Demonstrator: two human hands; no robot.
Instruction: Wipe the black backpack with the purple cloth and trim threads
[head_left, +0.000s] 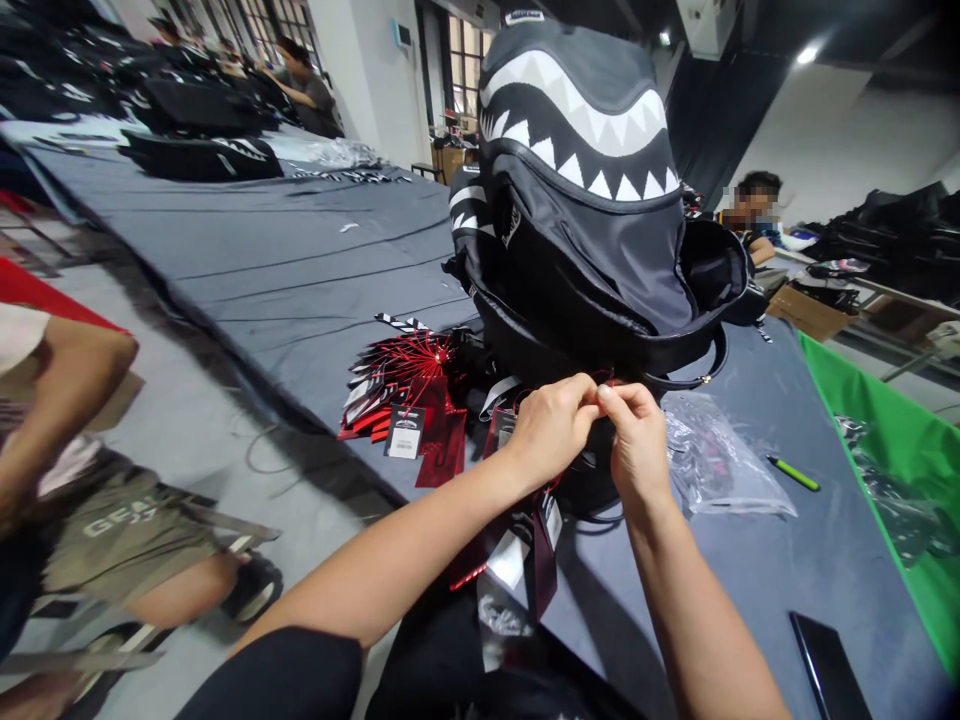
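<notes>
My left hand [555, 420] and my right hand [636, 430] meet fingertip to fingertip, both pinched closed on a thin red tag string, mostly hidden by the fingers. Just beyond them stands a black backpack [607, 270] with a white-and-grey shark-teeth print, its main pocket gaping. Below my left forearm, dark red and black hang tags [546, 545] dangle near the table edge; whether they join the pinched string I cannot tell. A fanned bundle of hang tags [405, 385] on red strings lies left of the backpack.
Right of my hands lie a clear plastic bag [724, 460], a green pen [793, 473] and a black phone [829, 665]. Green cloth [870, 410] borders the grey table [300, 270]. More black bags [199, 130] sit at the far left. A person's leg [135, 530] is close by on the left.
</notes>
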